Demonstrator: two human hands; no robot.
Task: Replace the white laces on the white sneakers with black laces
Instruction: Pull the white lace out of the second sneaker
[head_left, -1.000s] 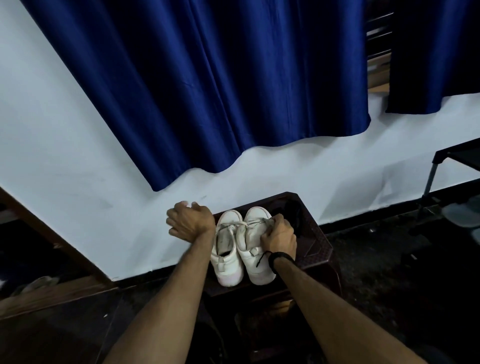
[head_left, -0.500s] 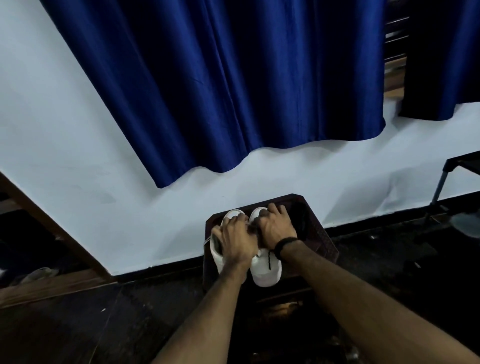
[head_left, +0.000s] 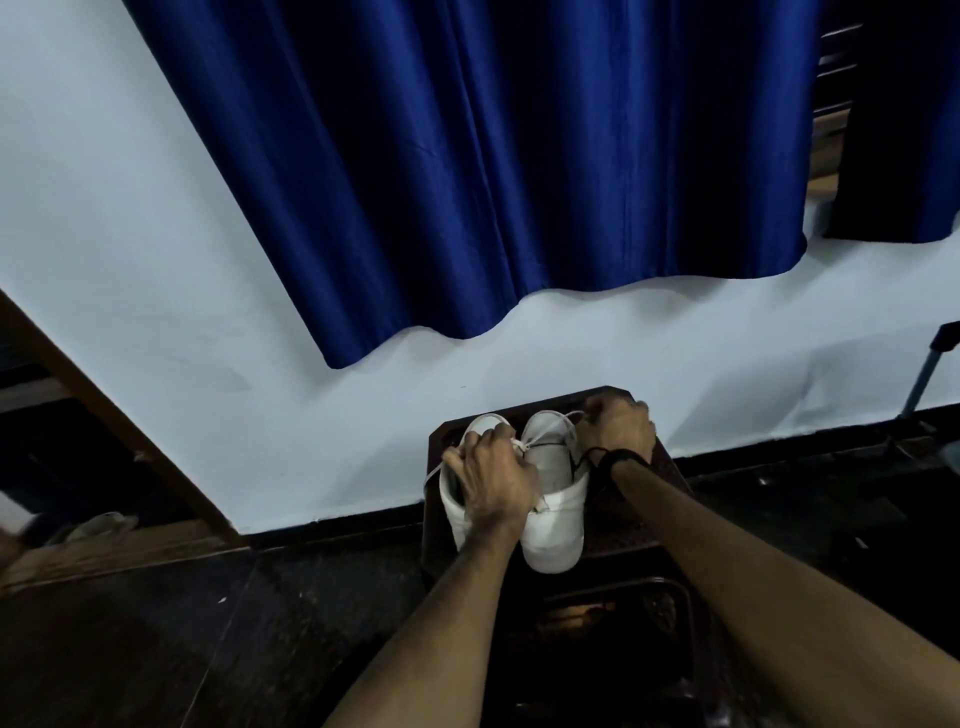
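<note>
On top of the dark stool (head_left: 670, 467) against the white wall (head_left: 156, 312), the two white sneakers (head_left: 553, 525) sit side by side, touching, heels toward you. Your left hand (head_left: 491, 480) lies over the left shoe, its fingers curled round a white lace (head_left: 522, 446) near the knot between the shoes. Your right hand (head_left: 615, 428) is closed on a lace end at the far right of the right shoe, apart from the other hand. A thin black lace (head_left: 582, 460) trails by your right wrist, just beside a black wristband (head_left: 628, 457). A blue curtain (head_left: 493, 166) hangs above.
</note>
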